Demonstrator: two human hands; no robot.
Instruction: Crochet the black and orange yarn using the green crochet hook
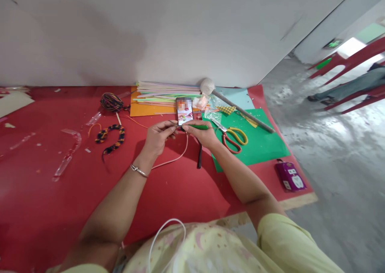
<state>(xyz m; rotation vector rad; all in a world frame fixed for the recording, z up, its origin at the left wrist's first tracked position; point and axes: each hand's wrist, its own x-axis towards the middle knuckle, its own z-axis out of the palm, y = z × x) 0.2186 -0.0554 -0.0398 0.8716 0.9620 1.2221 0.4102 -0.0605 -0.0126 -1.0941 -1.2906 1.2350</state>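
My left hand [161, 134] is closed in a pinch near the middle of the table, where an orange strand of yarn [140, 123] runs into its fingers. The stitches at the fingertips are too small to make out. My right hand [202, 135] grips a crochet hook [198, 126] by its green handle, its tip pointing toward the left fingers. Just beyond both hands stands a phone [185, 116] with its screen lit. To the left lie a multicoloured yarn ball [111, 102] and a curved black-and-orange crocheted strip [118, 138].
Scissors [237, 136] with red and yellow handles lie on a green sheet [255, 152]. Behind are pale pipe cleaners [165, 88] and a grey rod [240, 108] with a white ball. A purple box [290, 176] sits near the right edge. A pale cable [180, 156] crosses the red table [168, 193].
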